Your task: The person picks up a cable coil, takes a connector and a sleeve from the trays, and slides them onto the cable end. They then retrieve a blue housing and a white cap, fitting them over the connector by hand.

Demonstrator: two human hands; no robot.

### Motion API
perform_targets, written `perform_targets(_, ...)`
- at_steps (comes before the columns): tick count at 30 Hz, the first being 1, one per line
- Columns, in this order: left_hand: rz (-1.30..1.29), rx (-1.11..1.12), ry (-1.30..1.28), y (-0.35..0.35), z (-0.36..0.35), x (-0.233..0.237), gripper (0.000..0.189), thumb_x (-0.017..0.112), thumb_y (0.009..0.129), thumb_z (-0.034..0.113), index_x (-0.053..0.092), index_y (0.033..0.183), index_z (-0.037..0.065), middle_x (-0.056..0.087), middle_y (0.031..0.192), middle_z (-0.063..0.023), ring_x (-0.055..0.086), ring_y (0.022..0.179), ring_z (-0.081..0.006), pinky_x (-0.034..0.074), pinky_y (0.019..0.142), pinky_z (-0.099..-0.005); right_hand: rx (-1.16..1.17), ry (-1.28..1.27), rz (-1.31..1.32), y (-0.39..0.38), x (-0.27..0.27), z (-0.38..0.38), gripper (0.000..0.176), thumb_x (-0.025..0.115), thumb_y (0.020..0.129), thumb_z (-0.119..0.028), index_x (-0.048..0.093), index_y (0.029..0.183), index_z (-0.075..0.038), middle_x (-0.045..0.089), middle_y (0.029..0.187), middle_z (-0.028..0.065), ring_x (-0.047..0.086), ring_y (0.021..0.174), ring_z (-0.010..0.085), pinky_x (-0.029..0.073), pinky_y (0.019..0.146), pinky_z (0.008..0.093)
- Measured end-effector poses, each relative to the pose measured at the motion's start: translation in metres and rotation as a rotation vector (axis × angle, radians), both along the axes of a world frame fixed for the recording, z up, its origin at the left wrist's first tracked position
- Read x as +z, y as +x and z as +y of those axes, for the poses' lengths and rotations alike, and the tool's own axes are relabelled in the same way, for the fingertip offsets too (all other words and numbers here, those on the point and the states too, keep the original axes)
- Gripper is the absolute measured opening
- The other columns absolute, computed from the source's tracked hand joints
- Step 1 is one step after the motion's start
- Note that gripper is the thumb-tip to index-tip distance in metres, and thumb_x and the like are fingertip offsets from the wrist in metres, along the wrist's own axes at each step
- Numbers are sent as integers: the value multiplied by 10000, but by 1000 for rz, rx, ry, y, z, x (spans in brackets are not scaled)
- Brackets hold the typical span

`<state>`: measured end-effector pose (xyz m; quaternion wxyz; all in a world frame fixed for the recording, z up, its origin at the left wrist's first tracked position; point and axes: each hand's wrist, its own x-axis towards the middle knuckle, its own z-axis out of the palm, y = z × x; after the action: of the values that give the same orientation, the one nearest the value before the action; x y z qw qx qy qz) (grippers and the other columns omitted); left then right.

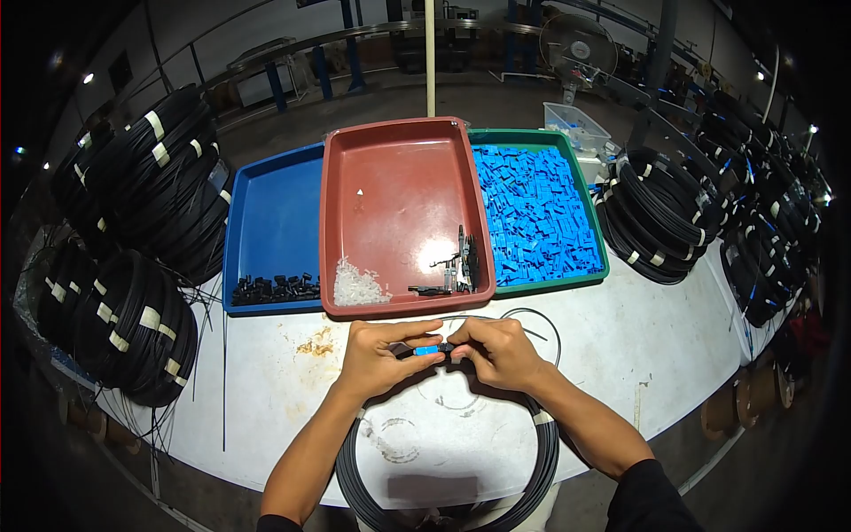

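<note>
My left hand [377, 355] and my right hand [496, 350] meet over the white table, just in front of the red tray [390, 160]. Between their fingertips sits a small blue connector piece [427, 351], pinched from both sides. At the connector a thin black cable end is held by my right hand; its coil [542, 452] loops under my forearms to the table's near edge. The cable's free end arcs past my right hand toward the red tray.
The red tray holds clear plastic bits [357, 288] and small dark parts [456, 266]. A blue tray [270, 222] with black pieces [275, 288] lies left, a green tray [581, 191] full of blue connectors [536, 213] right. Black cable coils [151, 177] [660, 213] stack on both sides.
</note>
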<state>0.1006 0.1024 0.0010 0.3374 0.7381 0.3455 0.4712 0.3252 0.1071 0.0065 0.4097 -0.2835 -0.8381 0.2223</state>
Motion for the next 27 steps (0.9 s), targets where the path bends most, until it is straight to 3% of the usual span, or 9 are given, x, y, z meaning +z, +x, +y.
perform_targets(13,9,-14,12,1,2,4,390,876,755,42,759,1123,-7,791,963,-124,775,894,-182,608,765,-256,14,7,10,0,-1,2,136,733,837,-7,614,901,5,697,787,170,687,688,347,521,608,413)
perform_targets(15,8,-9,12,2,1,6,380,876,756,47,764,1116,-3,791,961,-124,775,885,-180,606,756,-256,-5,44,3,0,-1,3,147,758,802,27,661,909,-3,721,771,142,716,643,256,536,566,326)
perform_targets(25,26,11,96,2,0,6,356,887,751,84,780,1082,7,790,960,-131,774,839,-181,602,728,-264,18,70,60,-4,-1,3,134,751,803,32,684,914,-3,720,763,138,706,622,261,528,557,326)
perform_targets(27,-38,20,54,4,0,6,346,895,742,94,783,1056,2,789,965,-131,773,841,-184,604,736,-271,-7,6,30,-3,4,-2,122,729,851,-20,638,923,17,717,832,173,705,721,340,550,640,399)
